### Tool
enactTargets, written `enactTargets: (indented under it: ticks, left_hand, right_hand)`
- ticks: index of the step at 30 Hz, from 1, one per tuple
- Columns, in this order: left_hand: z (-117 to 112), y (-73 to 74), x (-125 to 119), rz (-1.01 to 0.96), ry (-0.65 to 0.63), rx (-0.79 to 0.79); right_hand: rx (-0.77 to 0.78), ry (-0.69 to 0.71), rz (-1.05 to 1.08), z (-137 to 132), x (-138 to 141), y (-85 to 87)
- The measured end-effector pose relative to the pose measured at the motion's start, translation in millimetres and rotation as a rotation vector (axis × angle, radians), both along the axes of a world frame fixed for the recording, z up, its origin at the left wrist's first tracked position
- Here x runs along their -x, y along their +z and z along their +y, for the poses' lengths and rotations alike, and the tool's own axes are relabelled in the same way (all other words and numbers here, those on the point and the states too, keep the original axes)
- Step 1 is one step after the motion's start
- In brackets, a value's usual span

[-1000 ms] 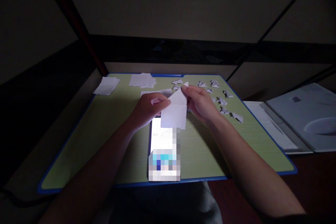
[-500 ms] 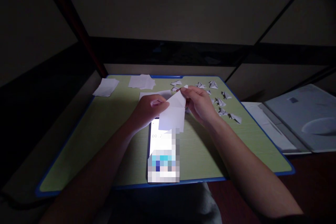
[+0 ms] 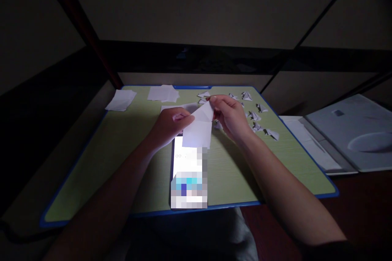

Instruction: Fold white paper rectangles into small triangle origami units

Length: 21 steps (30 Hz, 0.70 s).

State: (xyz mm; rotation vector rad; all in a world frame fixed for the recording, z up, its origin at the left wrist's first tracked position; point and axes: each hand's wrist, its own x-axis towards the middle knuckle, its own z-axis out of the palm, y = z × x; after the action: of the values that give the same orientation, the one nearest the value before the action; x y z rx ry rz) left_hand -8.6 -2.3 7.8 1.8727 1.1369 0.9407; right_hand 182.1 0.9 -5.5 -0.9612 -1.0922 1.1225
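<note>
Between my hands is a sheet of white paper [image 3: 197,132], its upper part folded to a slanted edge, held up above the table. My left hand [image 3: 173,124] pinches the left side of the fold between thumb and fingers. At the upper right corner, my right hand [image 3: 229,114] grips the paper's tip, its thumb and index finger pressed together. Below the sheet lies a phone [image 3: 189,167] with a lit screen, partly covered by the paper and partly blurred. Another white sheet [image 3: 190,107] lies behind my left hand, mostly hidden.
Small folded paper pieces [image 3: 254,116] are scattered over the right back of the green table [image 3: 128,163]. Two stacks of white paper, a left stack [image 3: 121,100] and a middle stack [image 3: 163,94], lie along the back. A grey box-like object [image 3: 346,138] stands right of the table.
The whole view has shifted slightly, so everything appears a little higher and further left. Both hands keep their grip on the paper, with hardly any change in its fold.
</note>
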Motion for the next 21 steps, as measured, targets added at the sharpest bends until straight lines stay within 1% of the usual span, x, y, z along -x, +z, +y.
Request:
enactTargets:
  ticks: [5,12,15,19,21]
  left_hand:
    - [-0.8,0.7,-0.8,-0.002,-0.019,-0.007]
    - [-1.5,0.4,-0.7,-0.004,-0.038,-0.013]
    - [-1.3,0.3,-0.8,-0.028,-0.015,-0.017]
    - [-0.5,0.9,-0.6,-0.100,0.046,0.025]
    - [0.4,0.5,-0.5,-0.116,0.072,0.029]
  right_hand:
    - [-0.034,-0.062,0.008,0.6,0.2,1.0]
    - [0.000,-0.109,0.081,1.2,0.3,3.4]
    - [0.019,-0.062,0.077,0.9,0.4,3.2]
    - [0.036,0.073,0.020,-0.3,0.7,0.5]
    - [0.039,0.117,-0.006,-0.4,0.5,-1.9]
